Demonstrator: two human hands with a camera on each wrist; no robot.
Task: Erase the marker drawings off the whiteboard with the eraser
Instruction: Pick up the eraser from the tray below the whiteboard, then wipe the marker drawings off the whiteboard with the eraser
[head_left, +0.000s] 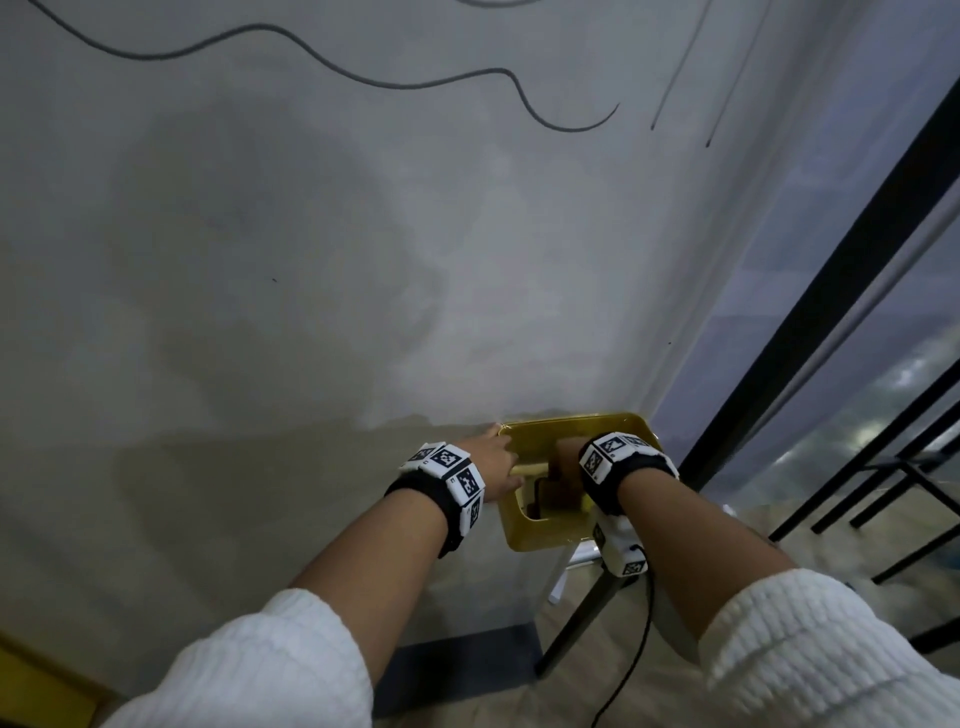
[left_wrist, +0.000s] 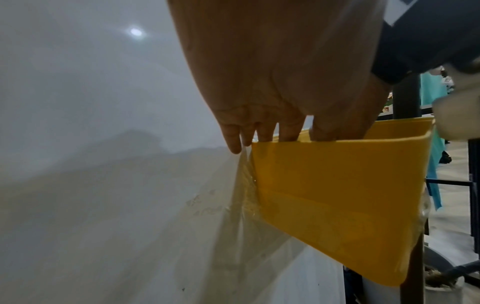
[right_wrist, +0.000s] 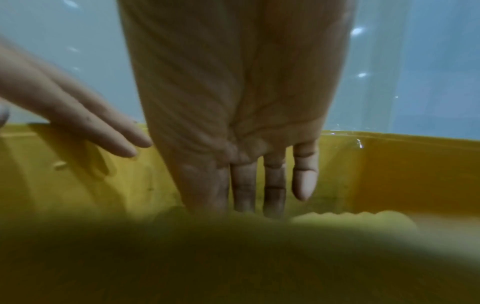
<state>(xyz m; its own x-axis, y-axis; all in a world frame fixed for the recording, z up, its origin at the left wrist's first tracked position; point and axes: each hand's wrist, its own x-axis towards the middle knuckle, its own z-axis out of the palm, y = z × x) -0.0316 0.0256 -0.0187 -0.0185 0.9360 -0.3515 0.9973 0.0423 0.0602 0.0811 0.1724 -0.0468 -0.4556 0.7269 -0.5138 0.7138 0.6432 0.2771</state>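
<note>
The whiteboard (head_left: 311, 234) fills the head view, with a black wavy marker line (head_left: 332, 65) and two straight strokes (head_left: 675, 78) near its top. A yellow bin (head_left: 535, 535) hangs at the board's lower right corner. My left hand (head_left: 493, 457) rests on the bin's left rim (left_wrist: 337, 195), its fingers (left_wrist: 288, 131) straight and dipping inside. My right hand (head_left: 569, 457) reaches down into the bin (right_wrist: 402, 164) with straight fingers (right_wrist: 272, 185). Their tips meet a pale yellow-green block, likely the eraser (right_wrist: 358, 220), on the bin floor. The thumb is hidden.
A black post (head_left: 831, 291) and a glass wall stand right of the board. Black metal furniture legs (head_left: 883, 493) crowd the floor at the right. A black cable (head_left: 639, 649) hangs from my right wrist. Clear film (left_wrist: 241, 195) sticks to the board beside the bin.
</note>
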